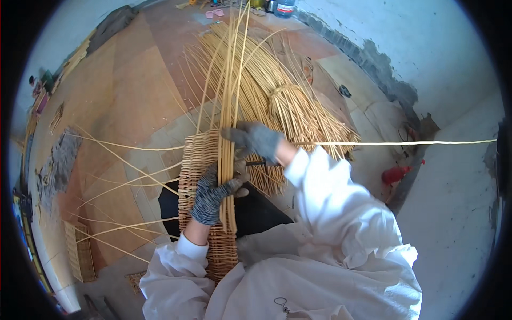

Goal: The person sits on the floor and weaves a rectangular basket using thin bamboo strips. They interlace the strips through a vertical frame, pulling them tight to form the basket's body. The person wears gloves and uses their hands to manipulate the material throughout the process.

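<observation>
A woven wicker piece (192,170) lies upright in front of me, with long loose rods poking out to the left. Along its right side runs a bundle of straight willow rods (228,106) reaching far upward. My left hand (210,194), in a marled grey glove, is closed on the bundle and the woven edge. My right hand (256,140), also gloved and slightly blurred, is higher up, with curled fingers at the bundle. A single pale rod (426,143) extends from near it far to the right. A dark cloth (261,213) is under the work.
A large tied pile of willow rods (304,106) lies ahead. A red bottle (394,173) is by the right wall. A flat woven panel (80,250) lies at lower left. Pink slippers (213,13) and a water jug (284,8) are at the far end.
</observation>
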The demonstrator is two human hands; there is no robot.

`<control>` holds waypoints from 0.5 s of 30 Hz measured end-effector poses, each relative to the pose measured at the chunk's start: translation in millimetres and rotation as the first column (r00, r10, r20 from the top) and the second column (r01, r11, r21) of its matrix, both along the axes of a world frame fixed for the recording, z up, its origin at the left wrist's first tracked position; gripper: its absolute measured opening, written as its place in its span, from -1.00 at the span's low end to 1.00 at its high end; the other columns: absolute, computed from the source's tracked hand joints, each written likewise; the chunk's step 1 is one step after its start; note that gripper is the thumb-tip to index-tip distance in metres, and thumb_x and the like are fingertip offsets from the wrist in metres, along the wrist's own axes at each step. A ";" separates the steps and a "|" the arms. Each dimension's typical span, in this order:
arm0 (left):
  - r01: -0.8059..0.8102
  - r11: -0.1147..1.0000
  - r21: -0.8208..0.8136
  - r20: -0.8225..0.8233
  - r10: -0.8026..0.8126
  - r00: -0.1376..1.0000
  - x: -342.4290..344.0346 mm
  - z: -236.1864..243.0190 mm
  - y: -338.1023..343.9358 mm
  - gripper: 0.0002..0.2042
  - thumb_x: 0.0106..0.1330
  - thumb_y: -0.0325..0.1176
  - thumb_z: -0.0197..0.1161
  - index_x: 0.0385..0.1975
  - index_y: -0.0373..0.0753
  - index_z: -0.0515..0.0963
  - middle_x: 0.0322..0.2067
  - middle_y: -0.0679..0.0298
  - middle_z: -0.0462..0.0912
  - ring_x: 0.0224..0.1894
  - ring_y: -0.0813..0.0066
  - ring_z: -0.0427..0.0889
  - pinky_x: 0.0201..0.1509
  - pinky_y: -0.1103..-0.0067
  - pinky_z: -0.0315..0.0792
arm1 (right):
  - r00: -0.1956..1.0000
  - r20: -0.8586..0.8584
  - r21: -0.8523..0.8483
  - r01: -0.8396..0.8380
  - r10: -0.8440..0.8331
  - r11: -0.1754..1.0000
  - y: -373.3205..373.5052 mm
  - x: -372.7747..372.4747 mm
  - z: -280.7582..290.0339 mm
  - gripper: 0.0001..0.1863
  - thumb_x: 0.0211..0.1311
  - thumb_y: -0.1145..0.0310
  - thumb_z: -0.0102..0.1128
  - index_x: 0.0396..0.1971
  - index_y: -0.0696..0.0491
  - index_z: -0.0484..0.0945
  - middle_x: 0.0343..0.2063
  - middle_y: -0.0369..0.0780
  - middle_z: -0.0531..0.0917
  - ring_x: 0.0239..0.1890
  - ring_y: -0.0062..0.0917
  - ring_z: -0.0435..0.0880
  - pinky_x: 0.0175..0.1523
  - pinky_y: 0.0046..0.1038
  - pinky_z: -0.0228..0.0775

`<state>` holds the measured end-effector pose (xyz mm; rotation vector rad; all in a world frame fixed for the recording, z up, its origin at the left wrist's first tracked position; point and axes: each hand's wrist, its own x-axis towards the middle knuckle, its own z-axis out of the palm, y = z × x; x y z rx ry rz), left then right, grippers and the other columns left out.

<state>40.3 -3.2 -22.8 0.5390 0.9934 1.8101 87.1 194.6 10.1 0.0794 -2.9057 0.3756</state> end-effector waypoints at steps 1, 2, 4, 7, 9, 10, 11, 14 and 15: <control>0.014 1.000 0.008 0.017 -0.014 1.000 6.6 6.9 1.7 -0.46 0.20 -0.46 0.22 0.19 -0.32 0.21 -0.03 0.07 0.52 -0.13 0.36 0.63 -0.25 0.57 0.63 | 1.000 0.031 -0.386 0.006 0.006 0.923 6.1 -4.2 6.0 -0.58 0.09 0.19 0.29 -0.08 0.07 0.55 -0.28 -0.09 0.65 -0.29 -0.32 0.67 -0.14 -0.43 0.56; 0.028 0.999 0.016 0.034 -0.029 0.999 11.6 13.2 3.8 -0.48 0.20 -0.47 0.21 0.17 -0.32 0.23 -0.03 0.07 0.52 -0.16 0.37 0.64 -0.31 0.58 0.64 | 0.999 0.048 -0.712 0.020 0.021 0.702 11.7 -6.0 10.3 -0.54 0.10 0.13 0.29 -0.10 0.15 0.53 -0.32 -0.08 0.66 -0.33 -0.31 0.68 -0.21 -0.40 0.58; 0.028 0.999 0.029 0.067 -0.030 0.997 12.3 19.2 1.8 -0.52 0.21 -0.47 0.21 0.14 -0.32 0.25 -0.04 0.07 0.53 -0.21 0.39 0.66 -0.38 0.60 0.65 | 0.990 0.129 -0.942 0.104 0.060 0.319 17.8 -13.4 23.0 -0.47 0.10 0.08 0.29 -0.13 0.26 0.52 -0.36 -0.05 0.66 -0.41 -0.32 0.69 -0.30 -0.40 0.60; 0.022 1.000 0.021 0.072 -0.023 0.997 11.5 21.6 -3.3 -0.54 0.22 -0.48 0.20 0.13 -0.34 0.26 -0.08 0.05 0.55 -0.26 0.37 0.66 -0.42 0.59 0.64 | 0.956 0.267 -0.948 0.237 0.125 0.214 27.0 -17.1 30.3 -0.45 0.08 0.09 0.32 -0.17 0.32 0.52 -0.39 -0.04 0.66 -0.51 -0.36 0.69 -0.36 -0.45 0.63; 0.066 0.996 0.058 0.050 -0.069 0.996 15.4 17.6 8.1 -0.54 0.22 -0.48 0.20 0.12 -0.33 0.27 -0.10 0.05 0.56 -0.28 0.38 0.66 -0.44 0.60 0.63 | 0.936 0.341 -0.921 0.315 0.086 0.228 30.5 0.6 49.3 -0.53 0.08 0.18 0.33 -0.17 0.28 0.53 -0.39 -0.12 0.67 -0.47 -0.45 0.70 -0.43 -0.52 0.61; 0.034 0.999 0.028 0.028 -0.034 0.999 13.7 13.2 2.1 -0.55 0.22 -0.48 0.20 0.12 -0.33 0.28 -0.11 0.05 0.57 -0.29 0.38 0.66 -0.45 0.60 0.62 | 0.923 0.359 -0.922 0.328 0.135 0.207 23.0 -6.2 48.4 -0.57 0.08 0.23 0.34 -0.17 0.26 0.54 -0.39 -0.17 0.68 -0.46 -0.49 0.70 -0.46 -0.56 0.60; -0.005 1.000 -0.011 0.010 0.005 1.000 12.5 10.7 -3.3 -0.56 0.22 -0.48 0.20 0.11 -0.33 0.29 -0.12 0.06 0.57 -0.29 0.39 0.66 -0.45 0.60 0.62 | 0.906 0.399 -0.908 0.369 0.141 0.196 17.0 -13.2 46.7 -0.56 0.07 0.22 0.36 -0.20 0.28 0.54 -0.40 -0.14 0.67 -0.57 -0.47 0.68 -0.54 -0.57 0.57; -0.039 0.999 -0.014 -0.030 0.038 0.999 14.5 12.8 2.3 -0.58 0.23 -0.49 0.19 0.10 -0.32 0.31 -0.13 0.06 0.58 -0.32 0.41 0.65 -0.46 0.62 0.60 | 0.894 0.422 -0.892 0.379 0.151 0.247 22.7 -15.7 57.9 -0.54 0.04 0.20 0.38 -0.23 0.29 0.54 -0.42 -0.12 0.66 -0.64 -0.45 0.66 -0.57 -0.57 0.56; -0.049 0.999 -0.008 -0.039 0.049 0.998 16.2 11.0 3.8 -0.59 0.24 -0.49 0.18 0.09 -0.31 0.31 -0.13 0.06 0.59 -0.33 0.42 0.65 -0.46 0.62 0.60 | 0.889 0.440 -0.879 0.398 0.126 0.264 22.0 -14.3 60.5 -0.55 0.03 0.20 0.39 -0.24 0.28 0.54 -0.44 -0.12 0.66 -0.64 -0.47 0.66 -0.57 -0.57 0.56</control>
